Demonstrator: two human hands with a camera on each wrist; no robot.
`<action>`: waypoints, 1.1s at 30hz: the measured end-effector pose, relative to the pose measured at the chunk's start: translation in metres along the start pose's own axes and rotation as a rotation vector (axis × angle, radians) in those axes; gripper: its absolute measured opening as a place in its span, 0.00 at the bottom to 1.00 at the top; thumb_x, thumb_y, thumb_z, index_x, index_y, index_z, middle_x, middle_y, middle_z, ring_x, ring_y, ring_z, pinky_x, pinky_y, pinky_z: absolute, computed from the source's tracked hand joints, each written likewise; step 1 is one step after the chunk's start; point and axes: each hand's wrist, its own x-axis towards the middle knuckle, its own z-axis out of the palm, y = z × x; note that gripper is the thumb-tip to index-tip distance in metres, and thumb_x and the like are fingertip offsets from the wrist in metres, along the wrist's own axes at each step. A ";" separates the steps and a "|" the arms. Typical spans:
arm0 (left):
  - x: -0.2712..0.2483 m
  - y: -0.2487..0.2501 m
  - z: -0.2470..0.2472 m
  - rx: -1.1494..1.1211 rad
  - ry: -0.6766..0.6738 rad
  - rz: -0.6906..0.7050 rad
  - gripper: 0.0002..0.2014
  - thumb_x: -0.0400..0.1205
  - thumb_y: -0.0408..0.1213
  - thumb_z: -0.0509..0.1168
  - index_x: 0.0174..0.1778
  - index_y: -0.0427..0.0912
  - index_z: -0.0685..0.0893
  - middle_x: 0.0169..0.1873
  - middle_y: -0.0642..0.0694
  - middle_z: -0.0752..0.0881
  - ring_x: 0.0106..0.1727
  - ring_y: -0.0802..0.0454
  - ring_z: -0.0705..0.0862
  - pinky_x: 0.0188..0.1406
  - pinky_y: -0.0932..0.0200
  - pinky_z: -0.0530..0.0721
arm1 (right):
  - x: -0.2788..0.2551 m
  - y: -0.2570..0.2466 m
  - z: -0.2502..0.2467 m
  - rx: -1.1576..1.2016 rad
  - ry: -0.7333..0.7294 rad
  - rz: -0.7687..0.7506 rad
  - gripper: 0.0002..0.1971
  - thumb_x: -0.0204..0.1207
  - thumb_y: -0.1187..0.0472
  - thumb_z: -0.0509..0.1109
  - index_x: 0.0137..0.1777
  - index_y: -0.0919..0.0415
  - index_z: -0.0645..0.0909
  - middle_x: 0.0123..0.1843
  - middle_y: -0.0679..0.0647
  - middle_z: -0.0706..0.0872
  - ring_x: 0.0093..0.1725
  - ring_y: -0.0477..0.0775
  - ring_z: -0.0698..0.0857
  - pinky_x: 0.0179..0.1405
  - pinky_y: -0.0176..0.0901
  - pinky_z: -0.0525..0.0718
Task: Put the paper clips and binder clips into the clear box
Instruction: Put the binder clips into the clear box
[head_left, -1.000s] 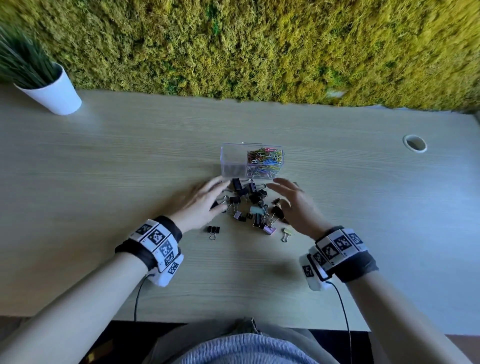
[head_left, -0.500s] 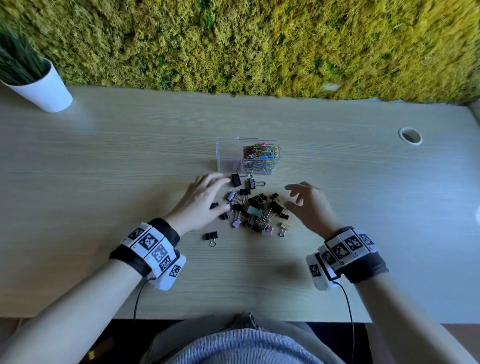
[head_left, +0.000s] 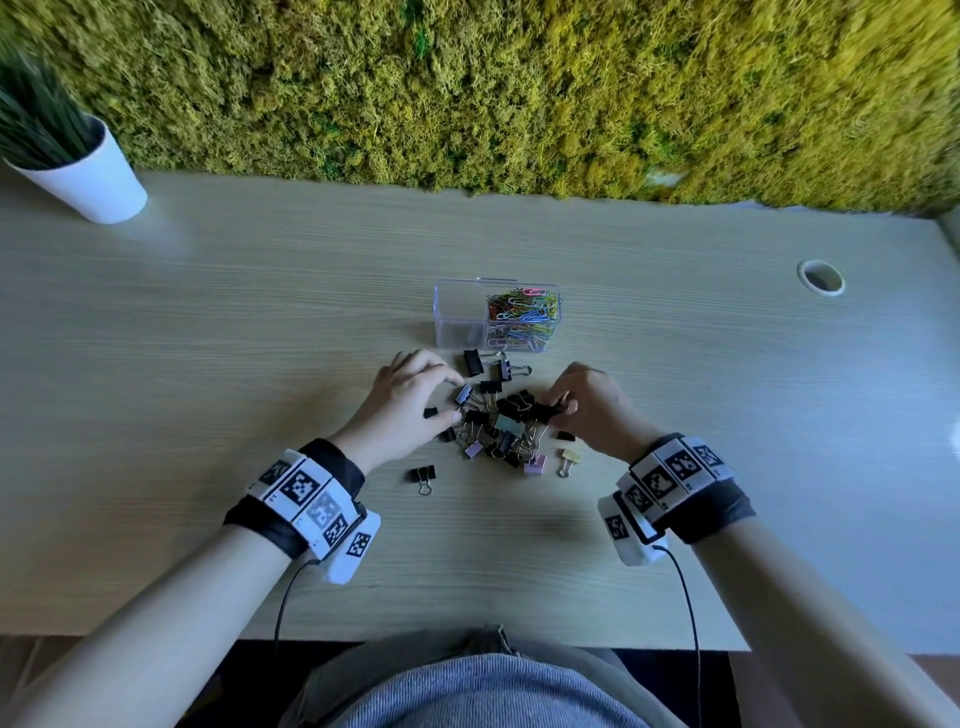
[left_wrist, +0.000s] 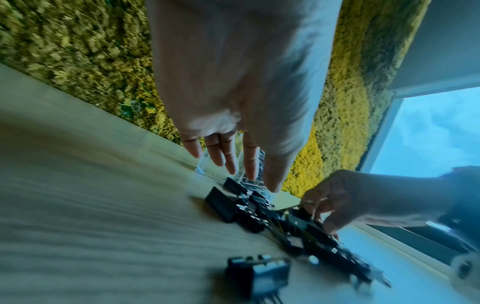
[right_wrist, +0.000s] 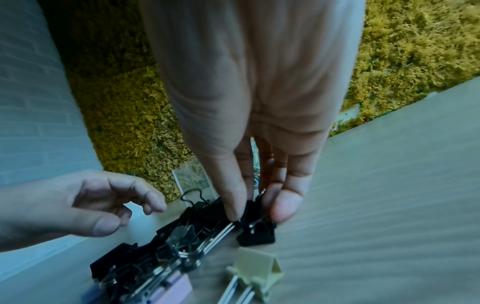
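Both hands closed on the binder clips (head_left: 498, 421): right grip (head_left: 592, 405) pinches one, left grip (head_left: 410, 400) loose.

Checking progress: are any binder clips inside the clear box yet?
No: the clear box holds only coloured paper clips; the binder clips lie on the table.

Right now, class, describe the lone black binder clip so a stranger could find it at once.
Start at the clear box mid-desk, then drop to the clip pile before it. The lone black binder clip lies apart, nearer the desk's front edge than the left hand.
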 end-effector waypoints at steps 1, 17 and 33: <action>-0.001 0.003 0.001 0.017 -0.002 0.024 0.17 0.72 0.47 0.73 0.56 0.47 0.83 0.55 0.51 0.78 0.62 0.50 0.71 0.63 0.47 0.69 | 0.000 0.002 0.000 0.026 0.015 0.023 0.08 0.66 0.68 0.77 0.45 0.63 0.87 0.47 0.56 0.82 0.43 0.56 0.83 0.41 0.40 0.79; -0.007 0.030 0.026 0.311 -0.061 0.108 0.13 0.64 0.49 0.79 0.30 0.46 0.84 0.41 0.50 0.81 0.50 0.45 0.75 0.45 0.50 0.67 | -0.003 0.005 -0.001 0.054 0.120 0.151 0.02 0.64 0.71 0.71 0.34 0.69 0.86 0.32 0.64 0.87 0.36 0.65 0.84 0.35 0.51 0.82; -0.016 0.026 0.027 0.244 -0.030 0.083 0.13 0.64 0.45 0.79 0.36 0.49 0.82 0.41 0.53 0.82 0.49 0.49 0.75 0.44 0.51 0.70 | -0.027 0.013 -0.006 0.034 -0.095 -0.006 0.10 0.66 0.67 0.78 0.46 0.55 0.88 0.34 0.52 0.86 0.33 0.49 0.80 0.37 0.45 0.80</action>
